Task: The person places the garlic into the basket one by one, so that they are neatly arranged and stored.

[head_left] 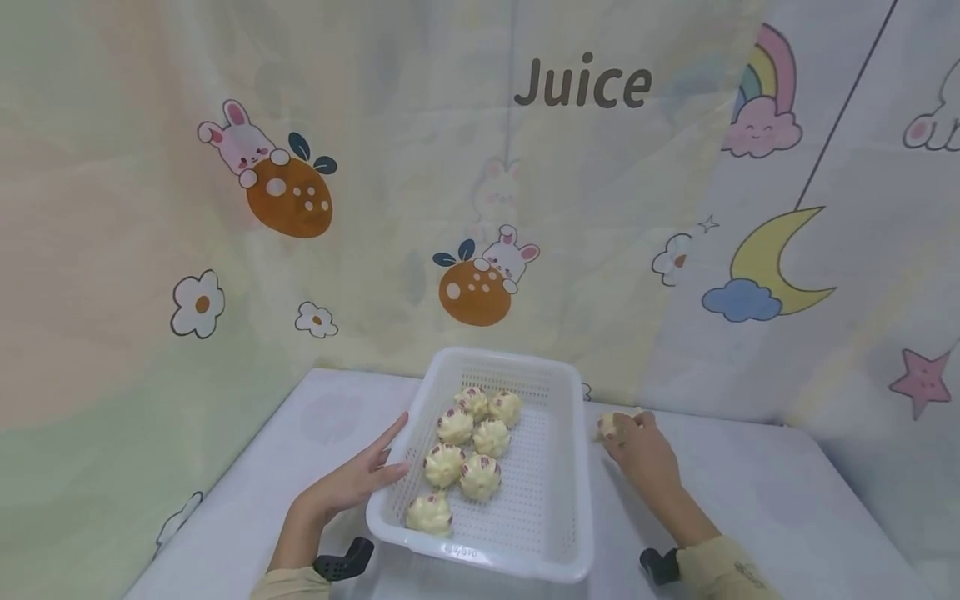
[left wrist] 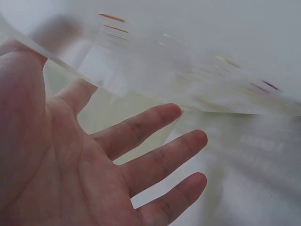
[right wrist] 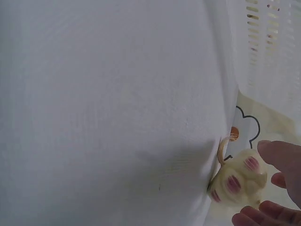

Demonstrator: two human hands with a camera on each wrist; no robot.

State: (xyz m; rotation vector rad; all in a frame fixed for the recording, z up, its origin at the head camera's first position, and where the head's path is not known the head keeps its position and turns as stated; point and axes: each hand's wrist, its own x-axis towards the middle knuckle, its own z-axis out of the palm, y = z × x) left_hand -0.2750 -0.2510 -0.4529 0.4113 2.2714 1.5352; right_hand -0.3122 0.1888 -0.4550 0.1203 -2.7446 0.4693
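A white plastic basket [head_left: 551, 508] with slotted walls stands in the middle of the table in the head view. Inside it, mostly along the left half, lie several pale garlic bulbs [head_left: 480, 477] with purple streaks. At the basket's left side is my left hand [head_left: 348, 479], its fingers spread; the left wrist view shows those fingers [left wrist: 162, 160] nearly straight beside and below the basket wall. Right of the basket, near the table's back edge, my right hand [head_left: 647, 458] holds one garlic bulb [right wrist: 240, 181] between thumb and fingers. Its short stem points towards the table.
The white-covered table [head_left: 750, 500] extends on both sides of the basket. Close behind it hangs a printed curtain [head_left: 390, 275] with rabbits, flowers and a moon. Dark wrist devices [head_left: 345, 560] sit on both forearms.
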